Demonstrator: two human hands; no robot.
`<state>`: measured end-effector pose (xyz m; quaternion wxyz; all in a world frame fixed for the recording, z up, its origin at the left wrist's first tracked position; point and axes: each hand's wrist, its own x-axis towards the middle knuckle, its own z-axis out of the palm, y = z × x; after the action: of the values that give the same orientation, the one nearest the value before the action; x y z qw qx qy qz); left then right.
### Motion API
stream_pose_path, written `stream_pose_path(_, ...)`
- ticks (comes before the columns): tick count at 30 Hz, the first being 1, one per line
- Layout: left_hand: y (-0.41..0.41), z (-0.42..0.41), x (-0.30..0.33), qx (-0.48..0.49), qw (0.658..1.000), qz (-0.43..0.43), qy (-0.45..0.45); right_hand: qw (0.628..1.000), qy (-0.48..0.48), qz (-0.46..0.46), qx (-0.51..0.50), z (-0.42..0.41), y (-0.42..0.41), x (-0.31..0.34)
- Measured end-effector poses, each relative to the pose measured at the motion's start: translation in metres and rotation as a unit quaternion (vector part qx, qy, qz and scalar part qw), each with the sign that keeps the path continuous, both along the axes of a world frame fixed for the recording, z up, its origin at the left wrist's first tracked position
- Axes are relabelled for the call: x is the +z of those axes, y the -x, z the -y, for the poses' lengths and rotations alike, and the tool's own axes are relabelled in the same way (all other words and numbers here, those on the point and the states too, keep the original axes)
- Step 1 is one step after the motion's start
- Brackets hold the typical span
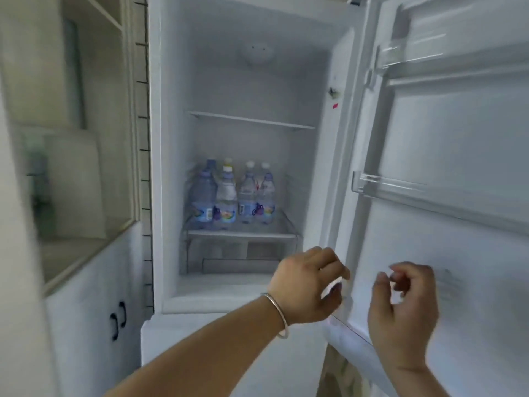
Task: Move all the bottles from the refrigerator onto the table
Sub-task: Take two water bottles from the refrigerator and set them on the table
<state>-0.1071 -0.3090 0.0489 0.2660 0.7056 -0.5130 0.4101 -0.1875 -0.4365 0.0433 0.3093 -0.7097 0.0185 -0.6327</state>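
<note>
To my left I see a pale built-in cabinet (94,282) with an open niche (77,179) above and two lower doors with dark curved handles (118,319). A glass panel (65,81) sits in the upper unit. Light is soft, cool and even; the left edge is blurred, and a strip of patterned floor (337,373) shows low down.

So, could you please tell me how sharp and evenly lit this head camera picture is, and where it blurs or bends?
Head view: soft, flat light with no hard shadows; the bottles are recognisable but hazy, labels unreadable; the right hand and door shelves smear with motion blur, the left hand less so; wide-angle distortion bows the refrigerator edges and the cabinet at the left.
</note>
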Motion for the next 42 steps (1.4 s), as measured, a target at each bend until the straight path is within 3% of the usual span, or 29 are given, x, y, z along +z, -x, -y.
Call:
stream_pose_path(4, -0.076, -0.081, -0.004, 0.114, 0.989, -0.082, 0.044, 0.998, -0.033, -0.050, 0.036, -0.066, -0.089, -0.008)
stream_pose_path(9, -0.165, -0.148, -0.010, 0.221, 0.938, -0.259, 0.062, 0.990, -0.036, -0.128, 0.056, -0.124, -0.190, -0.015)
stream_pose_path(12, -0.208, -0.165, -0.020, 0.209, 0.905, -0.346, 0.130, 0.980, -0.043, -0.175, 0.081, -0.144, -0.245, -0.021)
stream_pose_path(18, -0.283, -0.160, -0.036, 0.105, 0.838, -0.440, 0.306, 0.945, -0.044, -0.277, 0.167, -0.157, -0.344, -0.026)
stream_pose_path(21, -0.318, -0.148, -0.036, 0.082, 0.819, -0.437, 0.362, 0.932, -0.067, -0.264, 0.239, -0.154, -0.389, -0.020)
stream_pose_path(26, -0.379, -0.135, -0.039, 0.128, 0.841, -0.348, 0.394, 0.920, -0.087, -0.218, 0.314, -0.151, -0.442, -0.014)
stream_pose_path(30, -0.403, -0.134, -0.039, 0.142, 0.834, -0.300, 0.441, 0.913, -0.118, -0.185, 0.345, -0.150, -0.474, -0.022)
stream_pose_path(36, -0.420, -0.138, -0.038, 0.177, 0.799, -0.352, 0.454, 0.873, -0.163, -0.208, 0.410, -0.150, -0.500, -0.031)
stream_pose_path(42, -0.418, -0.134, -0.040, 0.203, 0.779, -0.373, 0.461, 0.877, -0.202, -0.169, 0.402, -0.162, -0.503, -0.032)
